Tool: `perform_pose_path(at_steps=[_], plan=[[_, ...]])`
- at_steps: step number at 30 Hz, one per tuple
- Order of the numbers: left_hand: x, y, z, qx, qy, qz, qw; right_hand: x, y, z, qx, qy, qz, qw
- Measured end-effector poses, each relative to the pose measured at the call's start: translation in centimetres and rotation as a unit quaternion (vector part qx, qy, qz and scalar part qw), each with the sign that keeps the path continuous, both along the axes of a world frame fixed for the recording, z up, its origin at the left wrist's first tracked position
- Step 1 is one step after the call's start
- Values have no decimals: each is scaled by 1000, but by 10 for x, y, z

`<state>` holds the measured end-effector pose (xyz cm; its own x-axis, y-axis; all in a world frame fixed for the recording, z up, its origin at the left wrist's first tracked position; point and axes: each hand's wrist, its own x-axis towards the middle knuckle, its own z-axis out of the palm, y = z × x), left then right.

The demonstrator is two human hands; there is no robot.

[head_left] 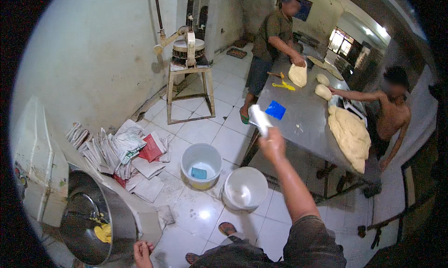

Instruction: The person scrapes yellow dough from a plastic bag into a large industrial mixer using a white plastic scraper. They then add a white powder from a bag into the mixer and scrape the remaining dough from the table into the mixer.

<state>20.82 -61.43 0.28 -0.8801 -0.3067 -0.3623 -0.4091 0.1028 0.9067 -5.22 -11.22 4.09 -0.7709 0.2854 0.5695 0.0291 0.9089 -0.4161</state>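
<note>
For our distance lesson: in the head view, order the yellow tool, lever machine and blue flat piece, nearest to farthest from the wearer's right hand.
1. Blue flat piece: on the table, just ahead of the right hand.
2. Yellow tool: farther up the table.
3. Lever machine: off to the left.

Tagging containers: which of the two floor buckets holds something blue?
The left bucket; a flat blue object lies inside it, whereas the right bucket shows nothing blue.

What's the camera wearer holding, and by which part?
The right hand grips a white elongated object by its lower end; the left hand appears empty.
</note>
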Motion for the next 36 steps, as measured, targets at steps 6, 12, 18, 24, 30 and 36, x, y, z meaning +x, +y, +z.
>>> perform_pose_path(at_steps=[6, 12, 18, 24, 30, 36], plan=[[45, 36, -107, 45, -41, 154, 986, -48, 238, -49, 100, -156, -148, 971], [126, 70, -143, -328, -50, 180, 926, -72, 177, -41, 144, 12, 5, 990], [219, 37, -129, -338, -26, 420, 842, 15, -113, -71, -115, -127, 357, 918], [358, 8, -114, -470, -69, 527, 705, 188, -365, -117, -61, -413, 570, 708], [438, -29, -128, -503, -128, 564, 642, 336, -566, -118, -12, -374, 840, 394], [439, -90, -161, -532, -184, 545, 622, 448, -786, -152, -1, -405, 881, 245]])
